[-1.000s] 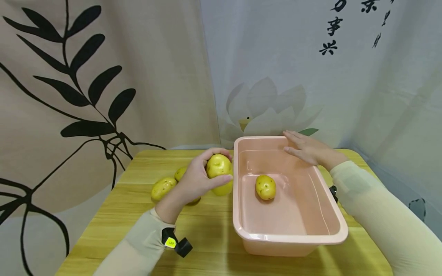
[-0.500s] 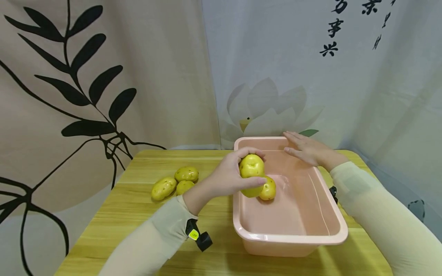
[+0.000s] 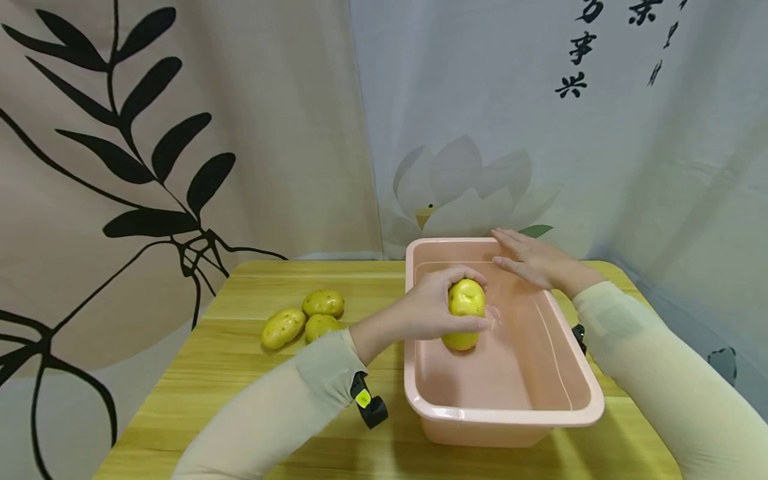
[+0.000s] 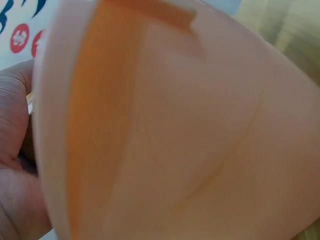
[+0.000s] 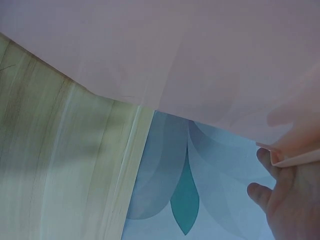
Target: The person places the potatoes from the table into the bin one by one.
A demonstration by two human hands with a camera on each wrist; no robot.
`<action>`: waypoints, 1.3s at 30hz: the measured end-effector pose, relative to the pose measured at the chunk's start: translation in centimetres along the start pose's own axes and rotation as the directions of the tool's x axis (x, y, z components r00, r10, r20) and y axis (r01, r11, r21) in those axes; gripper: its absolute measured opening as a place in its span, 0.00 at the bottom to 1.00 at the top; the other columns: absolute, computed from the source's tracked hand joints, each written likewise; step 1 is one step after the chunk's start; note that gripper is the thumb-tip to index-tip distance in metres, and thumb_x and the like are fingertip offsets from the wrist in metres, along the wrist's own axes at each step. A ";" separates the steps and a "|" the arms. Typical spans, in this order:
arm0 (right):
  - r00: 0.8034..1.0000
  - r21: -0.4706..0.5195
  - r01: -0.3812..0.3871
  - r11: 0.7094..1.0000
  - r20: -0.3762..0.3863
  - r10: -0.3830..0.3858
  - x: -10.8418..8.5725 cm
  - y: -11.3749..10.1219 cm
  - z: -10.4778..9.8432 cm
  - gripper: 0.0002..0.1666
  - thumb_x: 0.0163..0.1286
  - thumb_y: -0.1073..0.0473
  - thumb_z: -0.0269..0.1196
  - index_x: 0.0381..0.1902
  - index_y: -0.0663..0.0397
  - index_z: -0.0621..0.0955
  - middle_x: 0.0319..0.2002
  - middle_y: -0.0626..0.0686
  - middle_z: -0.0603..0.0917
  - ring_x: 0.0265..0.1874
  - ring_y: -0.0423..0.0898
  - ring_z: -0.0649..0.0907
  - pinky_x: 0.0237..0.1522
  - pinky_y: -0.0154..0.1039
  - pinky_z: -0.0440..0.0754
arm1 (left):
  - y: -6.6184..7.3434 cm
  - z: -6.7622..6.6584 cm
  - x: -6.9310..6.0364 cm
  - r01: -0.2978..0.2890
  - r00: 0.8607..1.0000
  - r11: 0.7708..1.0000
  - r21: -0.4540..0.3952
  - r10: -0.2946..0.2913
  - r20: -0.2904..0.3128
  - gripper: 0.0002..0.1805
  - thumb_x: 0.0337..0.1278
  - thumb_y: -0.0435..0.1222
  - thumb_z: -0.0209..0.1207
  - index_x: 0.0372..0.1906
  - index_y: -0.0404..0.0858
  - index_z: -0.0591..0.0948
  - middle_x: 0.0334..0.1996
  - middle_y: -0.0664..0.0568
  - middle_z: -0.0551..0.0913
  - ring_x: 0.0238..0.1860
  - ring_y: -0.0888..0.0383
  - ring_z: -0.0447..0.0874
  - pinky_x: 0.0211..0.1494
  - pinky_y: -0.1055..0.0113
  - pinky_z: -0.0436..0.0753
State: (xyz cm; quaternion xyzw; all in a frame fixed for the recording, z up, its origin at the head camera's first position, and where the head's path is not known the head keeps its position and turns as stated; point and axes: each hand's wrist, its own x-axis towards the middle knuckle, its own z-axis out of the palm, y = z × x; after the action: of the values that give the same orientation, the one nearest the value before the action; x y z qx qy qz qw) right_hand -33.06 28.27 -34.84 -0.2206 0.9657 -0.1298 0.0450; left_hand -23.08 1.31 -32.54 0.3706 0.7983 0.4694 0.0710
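I think I am putting a yellow potato (image 3: 466, 297) into the pink tub (image 3: 510, 417); my left hand (image 3: 441, 303) curls its thumb and fingers round it, inside the tub; another potato (image 3: 460, 342) peeks out below my thumb; I cannot tell if they touch; next seems to need a soft letting go; my right hand (image 3: 535, 261) rests, fingers straight, on the tub's far right corner; three more potatoes (image 3: 321, 326) sit on the surface (image 3: 228, 363).

The wood-grain table (image 3: 372, 287) bears a pink basin (image 3: 504, 417) and three yellow potatoes (image 3: 293, 324).
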 end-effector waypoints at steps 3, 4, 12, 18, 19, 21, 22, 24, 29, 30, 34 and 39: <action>1.000 -0.004 0.004 1.000 -0.004 -0.004 0.0 0.0 0.0 0.45 0.73 0.32 0.42 0.77 0.49 0.49 0.76 0.58 0.48 0.72 0.62 0.51 0.67 0.65 0.50 | -0.2 0.5 0.4 0.002 1.000 1.000 0.016 -0.003 0.021 0.28 0.45 0.43 0.73 0.54 0.47 0.76 0.43 0.59 0.78 0.39 0.64 0.78 0.41 0.72 0.81; 1.000 -0.006 0.004 1.000 -0.005 -0.004 -0.1 0.0 0.1 0.45 0.73 0.31 0.42 0.77 0.49 0.49 0.76 0.58 0.48 0.72 0.62 0.51 0.67 0.65 0.51 | -0.2 0.7 0.5 0.006 1.000 1.000 0.025 -0.006 0.030 0.28 0.45 0.43 0.73 0.54 0.47 0.75 0.42 0.60 0.78 0.39 0.64 0.78 0.40 0.72 0.81; 1.000 -0.004 0.000 1.000 -0.003 0.000 -0.2 -0.1 0.0 0.45 0.73 0.32 0.43 0.77 0.49 0.49 0.76 0.59 0.48 0.72 0.63 0.52 0.66 0.66 0.52 | -0.6 1.6 1.6 0.042 0.990 0.994 0.101 -0.055 0.128 0.31 0.46 0.47 0.72 0.57 0.48 0.74 0.38 0.59 0.77 0.36 0.63 0.78 0.34 0.70 0.82; 1.000 -0.014 0.001 1.000 0.001 -0.001 -0.2 -0.2 0.0 0.45 0.73 0.32 0.43 0.77 0.49 0.49 0.76 0.58 0.48 0.72 0.63 0.52 0.66 0.66 0.52 | -1.2 2.3 2.6 0.055 0.955 0.984 0.171 -0.102 0.280 0.31 0.46 0.48 0.71 0.57 0.49 0.74 0.38 0.59 0.76 0.36 0.64 0.77 0.33 0.72 0.82; 1.000 -0.013 0.001 1.000 0.001 -0.001 -0.2 -0.2 0.0 0.45 0.73 0.32 0.43 0.77 0.49 0.49 0.76 0.58 0.48 0.72 0.62 0.52 0.66 0.66 0.52 | -1.3 2.5 2.8 0.052 0.946 0.982 0.181 -0.107 0.307 0.30 0.46 0.48 0.71 0.57 0.49 0.74 0.39 0.59 0.76 0.37 0.65 0.77 0.34 0.73 0.81; 1.000 -0.009 0.004 1.000 -0.001 -0.004 -0.2 -0.2 0.0 0.45 0.73 0.32 0.42 0.77 0.49 0.49 0.76 0.58 0.48 0.72 0.63 0.52 0.66 0.66 0.52 | -1.3 2.8 3.0 0.050 0.926 0.979 0.198 -0.120 0.357 0.30 0.47 0.48 0.70 0.56 0.49 0.74 0.39 0.59 0.76 0.36 0.66 0.77 0.35 0.74 0.81; 1.000 -0.009 0.006 1.000 -0.003 -0.006 -0.2 -0.2 0.0 0.45 0.73 0.32 0.42 0.77 0.49 0.49 0.76 0.58 0.48 0.72 0.62 0.52 0.66 0.66 0.52 | -1.4 2.9 3.1 0.051 0.918 0.977 0.205 -0.127 0.376 0.30 0.47 0.48 0.70 0.56 0.48 0.74 0.39 0.59 0.76 0.36 0.66 0.77 0.35 0.74 0.81; 1.000 -0.006 0.008 1.000 -0.007 -0.008 -0.2 -0.1 0.0 0.45 0.73 0.32 0.42 0.77 0.49 0.49 0.76 0.58 0.48 0.72 0.62 0.52 0.66 0.66 0.52 | -1.4 3.1 3.2 0.052 0.904 0.973 0.226 -0.142 0.404 0.29 0.47 0.48 0.70 0.56 0.48 0.75 0.38 0.60 0.76 0.36 0.66 0.77 0.35 0.75 0.80; 1.000 -0.008 0.009 1.000 -0.014 -0.009 -0.1 -0.1 0.0 0.44 0.74 0.33 0.43 0.77 0.49 0.49 0.76 0.58 0.48 0.72 0.62 0.51 0.66 0.65 0.52 | -1.3 3.3 3.1 0.055 0.882 0.957 0.283 -0.179 0.435 0.28 0.46 0.48 0.70 0.54 0.48 0.75 0.37 0.59 0.77 0.35 0.66 0.77 0.34 0.75 0.80; 1.000 -0.009 0.008 1.000 -0.011 -0.008 -0.1 -0.1 0.0 0.44 0.74 0.33 0.43 0.77 0.49 0.48 0.76 0.58 0.48 0.72 0.62 0.51 0.66 0.65 0.52 | -1.3 3.3 3.1 0.055 0.879 0.954 0.293 -0.186 0.440 0.29 0.46 0.48 0.71 0.54 0.48 0.75 0.37 0.59 0.77 0.35 0.65 0.77 0.33 0.75 0.80; 1.000 -0.008 0.008 1.000 -0.003 -0.008 -0.2 -0.2 -0.1 0.45 0.73 0.32 0.42 0.77 0.49 0.48 0.76 0.59 0.48 0.72 0.62 0.51 0.66 0.66 0.52 | -1.3 3.5 3.1 0.059 0.864 0.941 0.334 -0.216 0.455 0.30 0.44 0.47 0.72 0.55 0.47 0.75 0.39 0.60 0.75 0.36 0.65 0.76 0.34 0.76 0.79; 1.000 -0.005 0.008 1.000 -0.006 -0.008 -0.3 -0.2 0.0 0.44 0.73 0.32 0.41 0.77 0.49 0.49 0.76 0.59 0.48 0.72 0.61 0.51 0.67 0.65 0.51 | -1.3 3.6 3.0 -0.006 0.852 0.918 0.396 -0.203 0.483 0.31 0.41 0.50 0.73 0.53 0.47 0.76 0.42 0.62 0.72 0.39 0.66 0.74 0.36 0.77 0.76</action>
State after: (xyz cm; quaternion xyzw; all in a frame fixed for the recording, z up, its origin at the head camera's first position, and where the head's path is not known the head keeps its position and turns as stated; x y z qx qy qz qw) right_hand -32.72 28.26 -34.73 -0.2240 0.9653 -0.1282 0.0409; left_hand -24.20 5.42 -34.87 0.4466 0.8443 0.1835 0.2325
